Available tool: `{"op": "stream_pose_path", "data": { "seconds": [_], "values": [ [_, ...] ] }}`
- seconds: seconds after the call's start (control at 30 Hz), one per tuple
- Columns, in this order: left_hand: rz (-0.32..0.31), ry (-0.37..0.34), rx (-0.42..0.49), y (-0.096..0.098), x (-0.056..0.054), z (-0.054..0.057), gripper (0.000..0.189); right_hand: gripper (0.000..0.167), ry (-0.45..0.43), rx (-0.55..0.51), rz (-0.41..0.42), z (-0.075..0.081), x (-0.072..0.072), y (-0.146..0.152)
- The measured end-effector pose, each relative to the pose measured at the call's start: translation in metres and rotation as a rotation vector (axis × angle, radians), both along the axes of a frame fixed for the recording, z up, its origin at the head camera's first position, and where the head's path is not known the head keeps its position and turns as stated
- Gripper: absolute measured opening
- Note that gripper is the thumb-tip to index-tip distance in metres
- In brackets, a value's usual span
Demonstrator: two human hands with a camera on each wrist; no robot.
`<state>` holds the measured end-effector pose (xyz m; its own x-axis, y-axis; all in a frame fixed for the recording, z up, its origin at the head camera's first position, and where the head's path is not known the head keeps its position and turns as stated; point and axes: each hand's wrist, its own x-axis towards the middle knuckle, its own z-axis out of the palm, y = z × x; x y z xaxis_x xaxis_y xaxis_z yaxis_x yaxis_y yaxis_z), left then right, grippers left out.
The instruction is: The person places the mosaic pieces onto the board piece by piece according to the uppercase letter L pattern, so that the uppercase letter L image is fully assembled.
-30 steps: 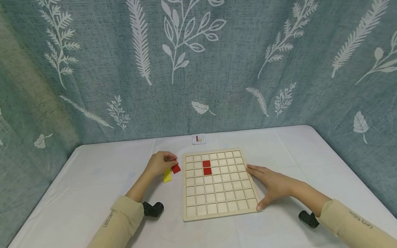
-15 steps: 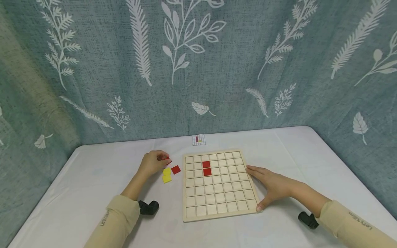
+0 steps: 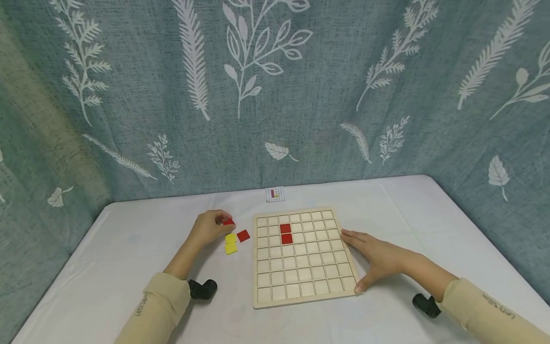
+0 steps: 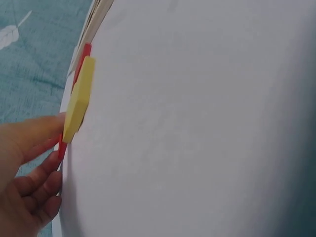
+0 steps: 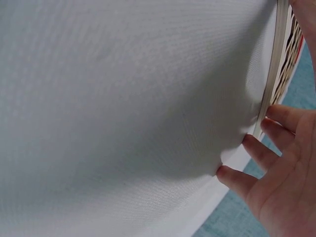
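Note:
My left hand (image 3: 209, 228) pinches a red square tile (image 3: 228, 222) between thumb and fingers, low over the table left of the board. In the left wrist view, part of this red tile (image 4: 61, 149) shows between the left hand's (image 4: 34, 168) thumb and fingers. Beside it lie two yellow tiles (image 3: 231, 248), one touching the other, and another red tile (image 3: 243, 235). The wooden grid board (image 3: 294, 301) carries two red tiles (image 3: 286, 238) in neighbouring cells of one column. Along the board's right edge rests my right hand (image 3: 378, 255), fingers spread, thumb at the near corner.
A small printed grid card (image 3: 275, 194) with red and yellow marks lies behind the board, near the table's far edge. The white cloth (image 3: 129, 267) covers the table. A patterned curtain (image 3: 301, 119) hangs behind it.
My left hand has drawn to the left with a red tile, away from the other loose red tile, leaving the yellow tiles more visible. The right hand and board stay put.

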<state>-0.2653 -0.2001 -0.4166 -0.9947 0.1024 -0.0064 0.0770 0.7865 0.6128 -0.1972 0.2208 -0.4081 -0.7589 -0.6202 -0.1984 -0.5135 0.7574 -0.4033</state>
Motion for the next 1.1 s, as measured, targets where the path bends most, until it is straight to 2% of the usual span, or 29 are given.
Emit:
{"op": "stream_pose_path", "data": {
  "seconds": [0.23,0.57,0.8,1.1],
  "values": [
    [-0.068,-0.018,-0.029,-0.008,0.001,0.003,0.033,0.126,-0.006,-0.003,-0.007,0.001,0.000,-0.002],
    [-0.062,-0.030,-0.024,-0.010,0.006,0.005,0.033,0.126,0.016,-0.001,0.009,0.000,-0.001,-0.001],
    [-0.053,0.010,-0.043,-0.012,0.005,0.007,0.031,0.125,0.012,-0.011,0.013,0.000,-0.001,-0.001],
    [-0.093,0.048,-0.078,-0.008,0.009,0.016,0.029,0.125,0.014,-0.015,0.018,0.001,0.001,-0.001]
  ]
}}
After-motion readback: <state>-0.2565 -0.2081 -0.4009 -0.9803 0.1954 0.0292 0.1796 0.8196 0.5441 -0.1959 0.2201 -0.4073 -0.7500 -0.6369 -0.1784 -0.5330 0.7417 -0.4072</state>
